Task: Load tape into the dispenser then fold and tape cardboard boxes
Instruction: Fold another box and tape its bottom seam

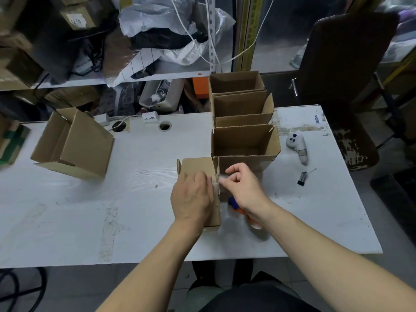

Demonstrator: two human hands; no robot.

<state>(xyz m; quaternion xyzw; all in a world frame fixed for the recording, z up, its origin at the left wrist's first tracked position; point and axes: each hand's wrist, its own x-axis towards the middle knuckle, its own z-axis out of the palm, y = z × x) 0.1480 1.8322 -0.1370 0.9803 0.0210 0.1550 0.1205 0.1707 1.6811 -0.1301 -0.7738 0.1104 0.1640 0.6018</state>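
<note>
So closest in, both forearms reach out over a scuffed white table (135,221). The left hand (192,198) lies flat, palm down, fingers pretty much straight, pressing on top of a small cardboard box (198,167) near the middle of the table. The right hand (244,186) is just to the right of it, fingers curled, and it looks like it's pinching a bit of clear tape (221,177) at the box's right edge, though that part is kinda blurry. The tape dispenser (243,212), blue and orange with a roll of clear tape, sits on the table right under the right wrist, mostly hidden.

Going further, a row of open boxes (244,140) runs from just beyond the hands toward the far edge. Right of them there's a white controller (297,146) and a black binder clip (302,178). Way off on the left side, one more open box (76,143) is tipped on its side. Past the table there's cluttered shelving (135,77) and a dark chair (346,86) at far right.
</note>
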